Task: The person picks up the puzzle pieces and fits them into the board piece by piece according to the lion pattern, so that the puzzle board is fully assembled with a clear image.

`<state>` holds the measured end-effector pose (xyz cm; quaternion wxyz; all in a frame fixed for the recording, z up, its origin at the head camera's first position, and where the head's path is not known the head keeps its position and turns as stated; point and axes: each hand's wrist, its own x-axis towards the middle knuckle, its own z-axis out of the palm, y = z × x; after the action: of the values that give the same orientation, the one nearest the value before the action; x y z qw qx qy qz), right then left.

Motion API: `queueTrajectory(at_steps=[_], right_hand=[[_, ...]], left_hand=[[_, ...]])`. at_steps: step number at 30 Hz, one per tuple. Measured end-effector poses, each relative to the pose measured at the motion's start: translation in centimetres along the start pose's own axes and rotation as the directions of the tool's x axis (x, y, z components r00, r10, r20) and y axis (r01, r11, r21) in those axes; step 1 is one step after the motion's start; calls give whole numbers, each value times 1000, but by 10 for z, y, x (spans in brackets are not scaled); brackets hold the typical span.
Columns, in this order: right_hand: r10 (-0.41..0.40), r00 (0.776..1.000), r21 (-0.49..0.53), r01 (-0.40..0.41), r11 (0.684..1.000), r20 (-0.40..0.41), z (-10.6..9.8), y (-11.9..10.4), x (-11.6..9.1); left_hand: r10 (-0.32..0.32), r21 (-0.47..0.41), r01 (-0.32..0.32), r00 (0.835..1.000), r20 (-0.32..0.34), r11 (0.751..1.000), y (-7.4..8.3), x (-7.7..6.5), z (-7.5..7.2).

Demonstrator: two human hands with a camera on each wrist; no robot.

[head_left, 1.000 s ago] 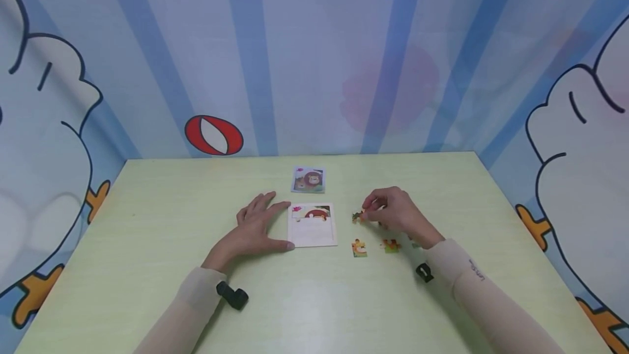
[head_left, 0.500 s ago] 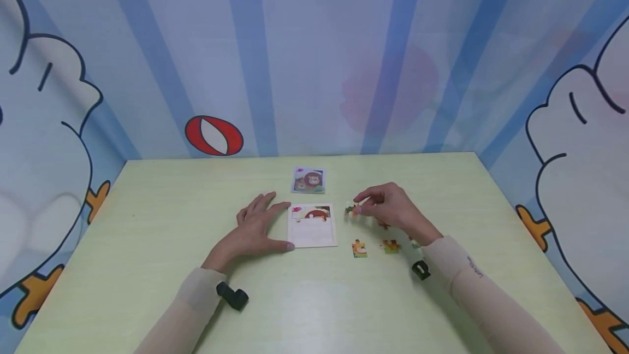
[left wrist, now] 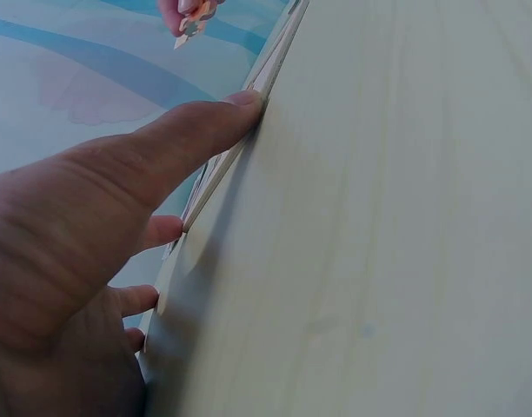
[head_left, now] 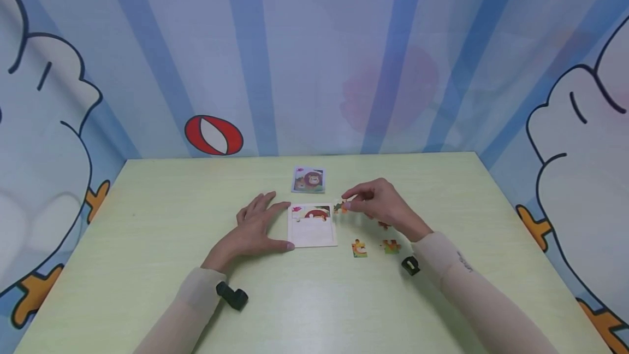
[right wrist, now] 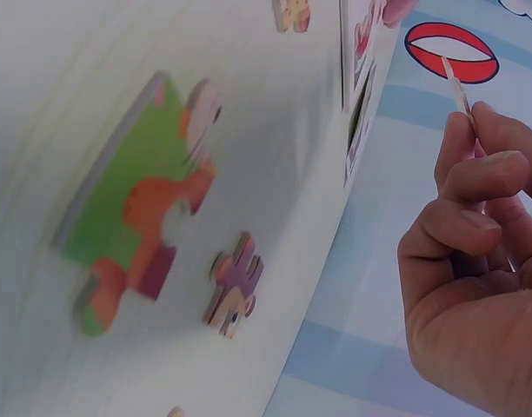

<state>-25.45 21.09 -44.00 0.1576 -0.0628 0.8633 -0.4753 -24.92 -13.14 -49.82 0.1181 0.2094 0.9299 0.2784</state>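
My left hand (head_left: 254, 232) lies spread at the left side of a white puzzle frame (head_left: 312, 239), thumb and index fingertip touching its edge. The frame's top row holds joined pieces showing part of a lion's mane; below is bare white backing. In the left wrist view the thumb presses the frame's rim (left wrist: 264, 87). Between thumb and index finger, my right hand (head_left: 385, 205) pinches a green and orange puzzle piece (head_left: 339, 207), held up just beside the frame's upper right corner. The right wrist view shows that piece (right wrist: 460, 94) edge-on, above the table.
Loose puzzle pieces lie right of the frame: an orange and white piece (head_left: 359, 248), a green and orange piece (head_left: 391, 246) and a purple and brown piece (right wrist: 236, 287). Behind the frame is a lion picture card (head_left: 308, 180). A printed curtain (head_left: 314, 59) hangs beyond the table.
My right hand has moved left and slightly away from me, carrying the pinched puzzle piece from among the loose pieces to the frame's right edge. My left hand stays put.
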Motion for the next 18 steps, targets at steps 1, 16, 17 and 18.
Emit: queueTrajectory(at_steps=[1, 16, 17, 18], right_hand=[[0, 1000, -4, 0, 1000, 3, 1, -1, 1], [-110, 993, 78, 108, 991, 33, 27, -20, 14], [-112, 993, 75, 109, 991, 36, 29, -21, 15], [-112, 993, 73, 109, 991, 38, 32, -22, 17]], left_hand=[[-1, 2, 1, 1000, 0, 1000, 0, 0, 0], [-9, 17, 9, 1000, 1, 1000, 4, 0, -2], [-9, 16, 9, 1000, 1, 1000, 4, 0, -2], [-9, 15, 9, 1000, 2, 1000, 3, 0, -2]])
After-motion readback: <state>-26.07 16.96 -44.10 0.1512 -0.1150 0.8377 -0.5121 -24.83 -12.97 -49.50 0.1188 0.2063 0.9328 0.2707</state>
